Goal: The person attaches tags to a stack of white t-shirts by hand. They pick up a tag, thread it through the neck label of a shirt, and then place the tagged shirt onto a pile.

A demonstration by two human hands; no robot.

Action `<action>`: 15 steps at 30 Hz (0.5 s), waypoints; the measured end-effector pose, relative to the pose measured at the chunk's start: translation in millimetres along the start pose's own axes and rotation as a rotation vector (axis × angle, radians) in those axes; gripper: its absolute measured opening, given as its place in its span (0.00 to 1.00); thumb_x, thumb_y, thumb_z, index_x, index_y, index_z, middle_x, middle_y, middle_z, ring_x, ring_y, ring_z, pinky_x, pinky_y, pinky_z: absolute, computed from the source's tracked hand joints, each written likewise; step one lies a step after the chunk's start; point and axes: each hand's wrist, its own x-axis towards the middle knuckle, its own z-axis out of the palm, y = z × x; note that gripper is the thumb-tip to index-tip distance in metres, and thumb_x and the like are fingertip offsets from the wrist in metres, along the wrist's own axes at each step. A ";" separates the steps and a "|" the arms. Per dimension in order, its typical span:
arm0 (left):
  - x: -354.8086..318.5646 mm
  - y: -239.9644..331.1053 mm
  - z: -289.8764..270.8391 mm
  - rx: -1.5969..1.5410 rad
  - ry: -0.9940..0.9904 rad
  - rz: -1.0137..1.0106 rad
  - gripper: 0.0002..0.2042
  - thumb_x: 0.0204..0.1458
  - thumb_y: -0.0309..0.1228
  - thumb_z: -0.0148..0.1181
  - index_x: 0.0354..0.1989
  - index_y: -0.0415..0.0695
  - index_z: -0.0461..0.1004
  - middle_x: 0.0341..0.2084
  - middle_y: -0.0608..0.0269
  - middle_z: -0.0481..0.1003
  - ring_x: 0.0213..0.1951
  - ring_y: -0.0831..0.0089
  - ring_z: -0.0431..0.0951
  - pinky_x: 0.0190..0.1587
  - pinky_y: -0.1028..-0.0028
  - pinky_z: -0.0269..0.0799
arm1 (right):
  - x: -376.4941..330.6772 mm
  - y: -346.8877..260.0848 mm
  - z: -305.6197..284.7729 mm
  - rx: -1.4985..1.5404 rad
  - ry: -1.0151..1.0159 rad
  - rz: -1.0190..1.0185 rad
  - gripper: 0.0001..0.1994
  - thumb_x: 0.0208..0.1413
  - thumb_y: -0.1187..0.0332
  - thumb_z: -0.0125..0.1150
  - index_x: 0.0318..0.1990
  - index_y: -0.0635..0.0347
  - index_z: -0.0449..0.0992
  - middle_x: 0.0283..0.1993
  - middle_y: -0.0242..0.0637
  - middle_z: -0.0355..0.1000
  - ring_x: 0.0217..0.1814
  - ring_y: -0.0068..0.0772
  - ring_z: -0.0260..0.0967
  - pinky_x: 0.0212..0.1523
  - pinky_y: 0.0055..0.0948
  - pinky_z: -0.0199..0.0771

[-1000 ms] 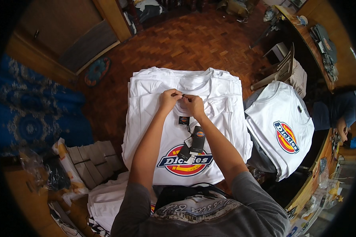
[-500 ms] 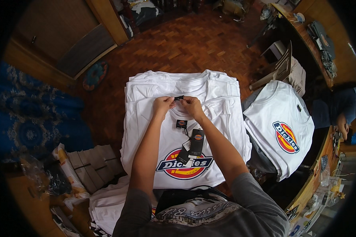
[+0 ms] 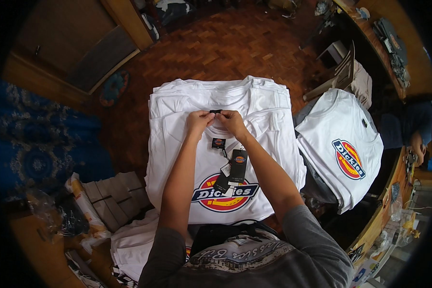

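A white T-shirt (image 3: 205, 163) with a colourful chest print lies front up on a thick stack of white shirts (image 3: 269, 98). At its collar my left hand (image 3: 198, 123) pinches one side of a small black neck label (image 3: 216, 112). My right hand (image 3: 233, 124) pinches the label's other side, so the fingertips of both hands nearly meet. Below the collar, a black square patch (image 3: 219, 143) rests on the shirt. Black hang tags (image 3: 238, 165) with a cord lie over the chest print.
On the right is another pile topped by a white printed shirt (image 3: 321, 122), near a chair (image 3: 343, 72). Another person's hand (image 3: 419, 150) shows at the far right, by a wooden counter (image 3: 389, 201). Wrapped grey bundles (image 3: 115, 194) and more white shirts (image 3: 134, 240) sit lower left.
Both hands have drawn closer together on the neck label, which now shows less between the fingers. The hang tags have shifted slightly, and the whole view has moved a little.
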 end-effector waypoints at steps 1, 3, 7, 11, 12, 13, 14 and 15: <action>-0.6 3.1 -0.1 0.074 0.013 0.012 0.05 0.41 0.24 0.55 0.25 0.34 0.70 0.20 0.61 0.71 0.20 0.79 0.70 0.22 0.84 0.67 | -1.6 -1.4 -0.1 -0.023 0.004 -0.013 0.09 0.43 0.67 0.51 0.28 0.63 0.72 0.19 0.44 0.67 0.18 0.30 0.64 0.22 0.25 0.62; -0.5 8.1 -1.0 0.222 0.039 0.035 0.05 0.40 0.25 0.56 0.23 0.35 0.70 0.17 0.62 0.71 0.18 0.81 0.69 0.19 0.85 0.63 | -5.4 -12.8 -0.7 -0.191 0.016 -0.021 0.08 0.43 0.69 0.52 0.27 0.65 0.72 0.16 0.35 0.67 0.17 0.21 0.58 0.20 0.22 0.59; -2.4 10.0 -3.6 0.339 0.028 0.103 0.06 0.39 0.27 0.58 0.21 0.37 0.70 0.14 0.64 0.70 0.15 0.82 0.68 0.15 0.85 0.58 | -12.7 -26.8 -10.4 -0.204 -0.042 0.025 0.06 0.42 0.73 0.53 0.27 0.66 0.72 0.18 0.33 0.69 0.17 0.22 0.61 0.21 0.21 0.61; -5.6 18.1 -13.7 0.299 -0.020 0.023 0.05 0.39 0.27 0.58 0.20 0.38 0.70 0.14 0.65 0.70 0.15 0.82 0.68 0.15 0.85 0.58 | -27.5 -13.1 -36.9 0.006 0.395 -0.118 0.07 0.41 0.70 0.54 0.27 0.65 0.72 0.22 0.42 0.69 0.23 0.30 0.67 0.25 0.24 0.64; -8.0 20.6 -18.7 0.274 -0.025 0.000 0.05 0.38 0.27 0.58 0.20 0.38 0.70 0.14 0.65 0.70 0.15 0.82 0.68 0.15 0.85 0.58 | -37.7 -16.5 -43.5 -0.012 0.488 -0.154 0.08 0.40 0.70 0.54 0.28 0.65 0.73 0.23 0.41 0.69 0.23 0.29 0.67 0.25 0.24 0.64; -9.6 21.7 -21.2 0.271 -0.023 -0.026 0.05 0.39 0.27 0.58 0.20 0.39 0.70 0.14 0.67 0.69 0.16 0.82 0.68 0.16 0.86 0.58 | -51.0 -19.6 -50.0 -0.128 0.471 -0.092 0.07 0.40 0.71 0.54 0.27 0.65 0.72 0.23 0.42 0.68 0.22 0.31 0.66 0.25 0.25 0.64; -11.0 20.7 -24.9 0.165 -0.016 -0.038 0.05 0.39 0.27 0.58 0.20 0.39 0.70 0.14 0.67 0.69 0.16 0.81 0.68 0.15 0.86 0.58 | -65.0 -20.8 -51.0 -0.196 0.411 -0.032 0.07 0.41 0.71 0.54 0.26 0.65 0.72 0.23 0.42 0.68 0.22 0.32 0.66 0.24 0.25 0.64; -12.5 20.6 -28.4 0.057 -0.010 -0.046 0.06 0.39 0.27 0.58 0.20 0.38 0.69 0.14 0.66 0.68 0.16 0.81 0.68 0.15 0.86 0.58 | -79.7 -22.7 -52.0 -0.266 0.352 0.024 0.06 0.41 0.71 0.54 0.26 0.65 0.72 0.22 0.42 0.68 0.21 0.33 0.66 0.24 0.26 0.64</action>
